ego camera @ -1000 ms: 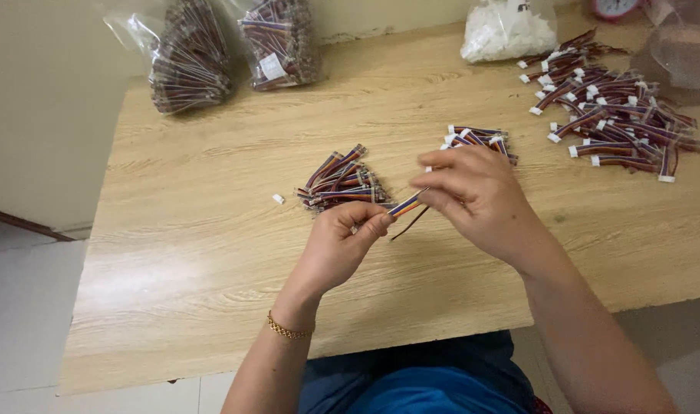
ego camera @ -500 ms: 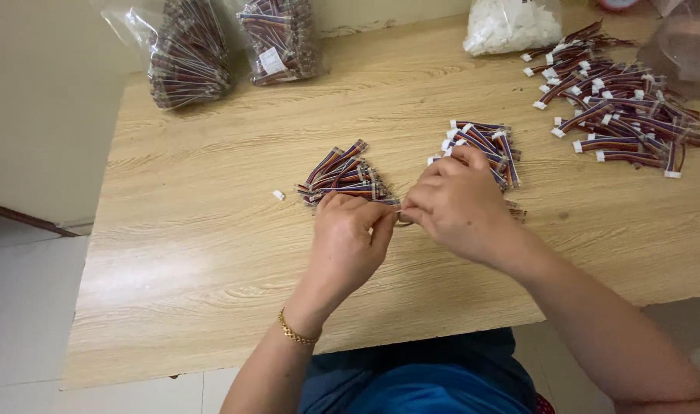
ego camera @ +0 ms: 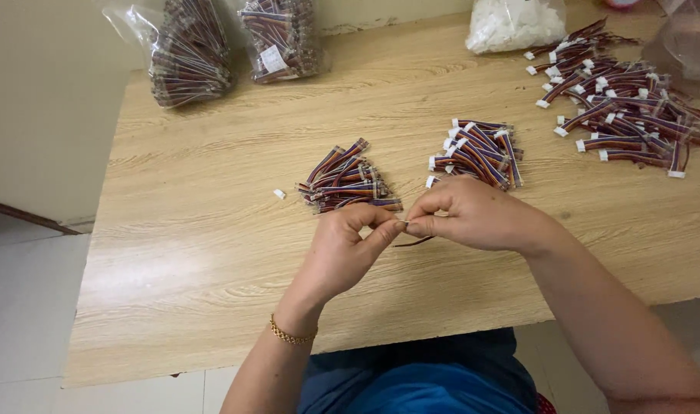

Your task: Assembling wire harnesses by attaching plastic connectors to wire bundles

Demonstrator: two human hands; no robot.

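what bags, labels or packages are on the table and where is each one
Clear plastic bag of cable bundles: far left corner, lumpy, dark red-brown wires inside.
Second clear bag of cable bundles: just right of the first, same wires inside.
White label: small rectangle on the second bag's front.
Clear bag of white parts: far edge, right of centre, bulging.
Clear bag: far right corner, contents unclear.

Light reads soft and even from my end, daylight-like, no hard shadows. Wooden table (ego camera: pixel 212 253) shows a pale sheen at lower left (mild glare, grain still legible). Both hands cast only faint shadow beneath them. Focus sharp at centre; far corners slightly soft, edges mildly bowed.
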